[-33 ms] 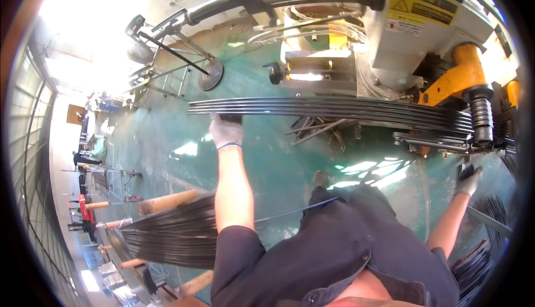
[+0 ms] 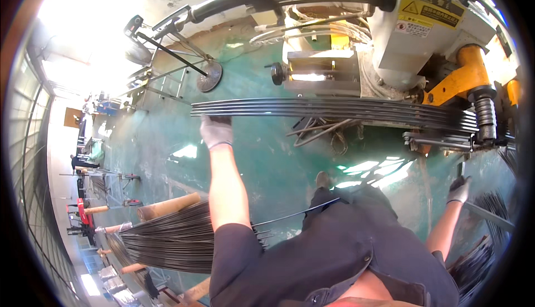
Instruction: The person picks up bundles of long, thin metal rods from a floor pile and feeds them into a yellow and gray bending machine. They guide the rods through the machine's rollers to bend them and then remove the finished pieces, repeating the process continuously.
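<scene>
A flat row of several long black metal rods (image 2: pixel 312 106) stretches from the left of centre to the machine at the right. My left hand (image 2: pixel 215 130), in a light glove, is under the left end of the rods, its fingers closed round them and partly hidden behind. At the right, the rods run in beside a spring-like coiled metal post (image 2: pixel 484 115) on a yellow machine arm (image 2: pixel 457 78). My right hand (image 2: pixel 459 190), in a glove with dark fingers, is low at the right, closed below a short grey upright bar (image 2: pixel 461 169); what it grips is unclear.
A large bundle of thin black rods (image 2: pixel 167 237) rests at the lower left beside cardboard tubes (image 2: pixel 167 205). More rods (image 2: pixel 473 271) lie at the lower right. A round-based stand (image 2: pixel 210 77) is on the green floor, and loose cables (image 2: pixel 329 131) hang below the held rods.
My left hand has shifted slightly left along the rods' end. My right hand has moved a little down and left, and its fingers look more closed. The view has shifted slightly.
</scene>
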Demonstrator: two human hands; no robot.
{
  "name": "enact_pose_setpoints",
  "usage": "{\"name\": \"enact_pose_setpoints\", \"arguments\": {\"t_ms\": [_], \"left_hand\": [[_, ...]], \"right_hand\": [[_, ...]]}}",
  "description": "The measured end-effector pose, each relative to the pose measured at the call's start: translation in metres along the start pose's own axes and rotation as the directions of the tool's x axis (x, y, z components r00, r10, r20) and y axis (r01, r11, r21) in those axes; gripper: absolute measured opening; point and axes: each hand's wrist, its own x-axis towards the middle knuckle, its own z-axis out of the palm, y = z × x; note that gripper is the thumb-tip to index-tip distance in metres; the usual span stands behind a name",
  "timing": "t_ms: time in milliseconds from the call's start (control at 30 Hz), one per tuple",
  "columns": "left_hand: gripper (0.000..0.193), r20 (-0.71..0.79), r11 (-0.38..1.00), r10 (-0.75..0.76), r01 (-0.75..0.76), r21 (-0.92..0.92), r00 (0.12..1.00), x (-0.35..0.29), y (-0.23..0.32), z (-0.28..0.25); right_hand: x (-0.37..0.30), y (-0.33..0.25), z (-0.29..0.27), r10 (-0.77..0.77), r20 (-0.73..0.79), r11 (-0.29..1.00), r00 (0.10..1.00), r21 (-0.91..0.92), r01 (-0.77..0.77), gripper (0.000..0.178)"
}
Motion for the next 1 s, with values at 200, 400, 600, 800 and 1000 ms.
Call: {"name": "enact_pose_setpoints", "arguments": {"t_ms": [200,400,600,800,1000], "left_hand": [[0.038,0.002,0.987,0.021,-0.021,0.161,1.000,0.076,0.068,-0.032],[0.040,0.105,0.911,-0.149,0.095,0.402,0.983,0.088,0.076,-0.055],[0.044,0.223,0.915,-0.199,0.099,0.392,0.954,0.080,0.093,-0.043],[0.043,0.224,0.916,-0.117,0.018,0.401,0.968,0.097,0.107,-0.046],[0.048,0.005,0.955,0.022,-0.023,0.296,1.000,0.067,0.090,-0.016]], "right_hand": [[-0.098,0.096,-0.021,0.217,-0.387,0.958,0.896,-0.094,-0.272,0.038],[-0.105,0.126,0.011,0.090,-0.198,0.705,0.976,-0.680,-0.203,0.037],[-0.085,0.165,0.108,-0.067,0.225,-0.085,0.972,-0.972,0.219,0.061],[-0.064,0.187,0.158,-0.396,0.193,0.346,0.898,-0.874,0.340,0.049],[-0.099,0.167,0.174,-0.168,0.395,-0.019,0.903,-0.917,0.397,0.027]]}}
